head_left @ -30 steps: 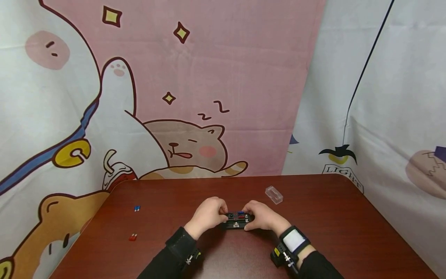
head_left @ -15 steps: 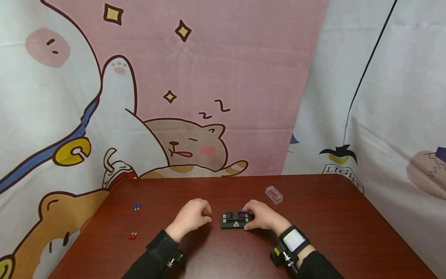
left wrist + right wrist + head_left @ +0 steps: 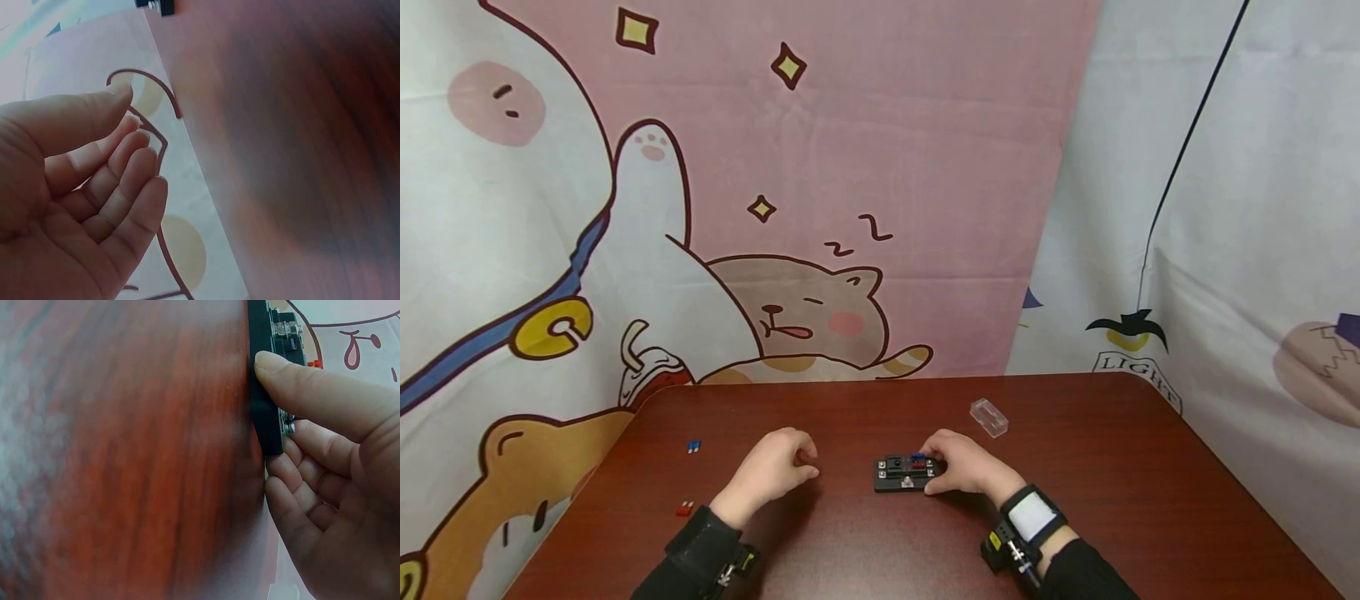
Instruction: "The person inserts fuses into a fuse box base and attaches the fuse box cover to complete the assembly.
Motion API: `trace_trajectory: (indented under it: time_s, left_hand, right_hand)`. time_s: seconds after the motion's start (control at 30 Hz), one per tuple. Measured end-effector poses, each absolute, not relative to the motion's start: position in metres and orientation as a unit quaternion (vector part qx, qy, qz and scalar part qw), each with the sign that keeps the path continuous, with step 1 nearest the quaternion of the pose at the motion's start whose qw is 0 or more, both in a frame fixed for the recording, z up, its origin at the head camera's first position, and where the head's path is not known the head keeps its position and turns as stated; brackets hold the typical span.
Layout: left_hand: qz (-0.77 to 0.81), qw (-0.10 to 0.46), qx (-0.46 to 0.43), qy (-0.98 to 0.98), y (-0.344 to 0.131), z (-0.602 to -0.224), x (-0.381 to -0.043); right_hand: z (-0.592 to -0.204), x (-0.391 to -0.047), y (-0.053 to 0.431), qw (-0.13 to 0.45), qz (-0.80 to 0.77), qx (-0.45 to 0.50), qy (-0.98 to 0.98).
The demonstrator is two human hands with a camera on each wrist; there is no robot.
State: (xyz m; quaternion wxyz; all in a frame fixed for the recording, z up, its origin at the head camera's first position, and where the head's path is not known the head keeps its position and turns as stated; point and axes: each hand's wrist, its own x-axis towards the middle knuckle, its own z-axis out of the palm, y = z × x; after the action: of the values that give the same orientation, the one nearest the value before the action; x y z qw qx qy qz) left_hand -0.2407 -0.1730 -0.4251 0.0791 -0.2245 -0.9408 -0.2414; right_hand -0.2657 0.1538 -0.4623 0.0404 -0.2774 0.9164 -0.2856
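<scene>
Your right hand (image 3: pixel 964 467) clamps its fingers on the black block (image 3: pixel 897 475), about halfway between the worktop (image 3: pixel 1120 508)'s left and right edges. Your left hand (image 3: pixel 769 472) hangs with bent fingers, thumb apart.

The black block (image 3: pixel 891 485) is lying flat on the worktop (image 3: pixel 850 550), showing shiny bolts (image 3: pixel 288 329). Blue bits (image 3: pixel 917 456) and red bits (image 3: pixel 918 465) are sitting near its right end, which the right hand (image 3: pixel 967 464) is pinching. Loose blue pieces (image 3: pixel 694 447) and red pieces (image 3: pixel 684 507) are lying far left, apart.
</scene>
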Motion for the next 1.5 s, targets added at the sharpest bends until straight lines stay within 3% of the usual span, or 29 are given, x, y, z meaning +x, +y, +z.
trace_trajectory:
  time_s: [0.73, 1.07, 1.5]
  left_hand:
    - [-0.13, 0.095, -0.201, -0.966, -0.245, -0.413, -0.223]
    - [-0.072, 0.135, -0.24, -0.959, -0.272, -0.412, -0.221]
    - [-0.013, 0.076, -0.2, -0.977, -0.302, -0.422, -0.205]
  right_hand:
    - [-0.461, -0.265, 0.153, 0.036, -0.28, -0.28, 0.917]
    - [-0.462, -0.265, 0.155, 0.041, -0.285, -0.276, 0.917]
    - [-0.461, -0.266, 0.153, 0.043, -0.289, -0.274, 0.916]
